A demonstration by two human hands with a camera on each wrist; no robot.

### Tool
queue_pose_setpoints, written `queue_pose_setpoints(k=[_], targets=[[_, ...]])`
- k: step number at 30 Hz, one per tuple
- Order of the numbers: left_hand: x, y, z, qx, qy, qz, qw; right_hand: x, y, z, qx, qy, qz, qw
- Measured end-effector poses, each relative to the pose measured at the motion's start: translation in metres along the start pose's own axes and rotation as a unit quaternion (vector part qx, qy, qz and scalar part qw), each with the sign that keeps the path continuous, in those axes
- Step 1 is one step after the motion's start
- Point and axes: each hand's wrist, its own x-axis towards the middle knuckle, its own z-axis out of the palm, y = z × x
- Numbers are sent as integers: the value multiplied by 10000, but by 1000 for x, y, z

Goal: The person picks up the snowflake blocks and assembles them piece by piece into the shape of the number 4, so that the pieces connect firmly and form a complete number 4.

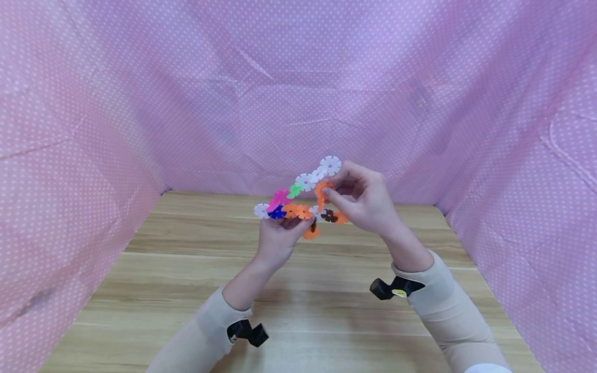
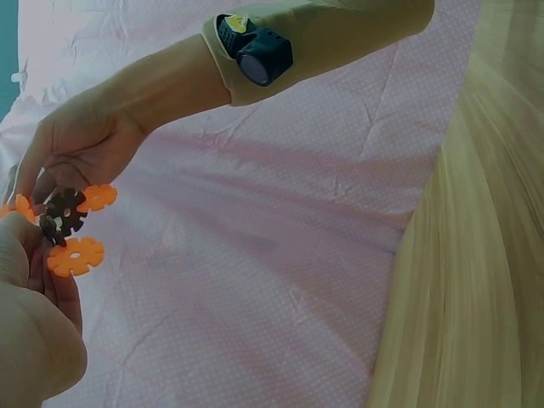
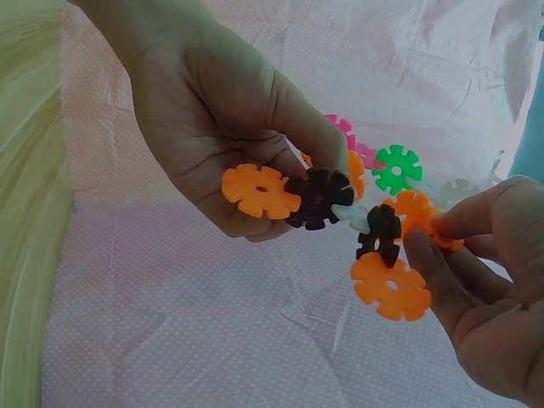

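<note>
My left hand (image 1: 278, 241) holds a chain of notched plastic discs from below, its thumb by the orange discs (image 1: 297, 211). White, blue (image 1: 277, 212), pink (image 1: 280, 199) and green (image 1: 295, 190) discs join on, and white discs (image 1: 306, 182) lead up to the far end. Between thumb and fingers, my right hand (image 1: 368, 199) pinches an upright orange piece (image 1: 321, 192) above a white disc. From that white disc two legs branch off, each a black disc (image 3: 319, 197) with an orange disc (image 3: 260, 191) at its tip. The right hand partly hides the far discs.
Beneath the hands lies a wooden table (image 1: 298, 326). Pink dotted cloth (image 1: 298, 98) hangs at the back and on both sides. Each sleeve carries a black wrist camera (image 1: 396, 288).
</note>
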Motion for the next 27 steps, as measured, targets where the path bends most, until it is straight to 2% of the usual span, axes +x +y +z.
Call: queue_pose_setpoints(k=[12, 19, 27], targets=[[3, -3, 0, 87, -10, 240, 9997, 2, -2, -7, -221, -307, 71, 9993], [3, -4, -1, 188, -73, 195, 9996, 3, -3, -11, -149, -470, 182, 9986], [2, -4, 0, 130, -103, 197, 9997, 4, -3, -17, -506, -731, -130, 9960]])
